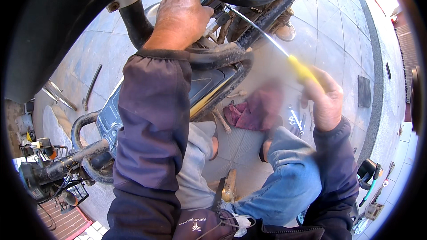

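My left hand (180, 18) is curled at the dirty black metal frame (255, 24) of a vehicle, high in the view; what its fingers grip is hidden. My right hand (324, 100), lower and to the right, is closed on the yellow handle of a long screwdriver (301, 67). The shiny shaft runs up-left to small fittings (222, 15) just right of my left hand. Below my left wrist are a curved tube (213, 58) and a scuffed dark blue panel (209, 86).
A maroon cloth (240, 113) lies on the paving between my feet, with several wrenches (297, 122) to its right. A black mat (364, 91) lies farther right, near tools (369, 178) at the edge. A black tube (91, 86) and more vehicle parts (49, 169) are at left.
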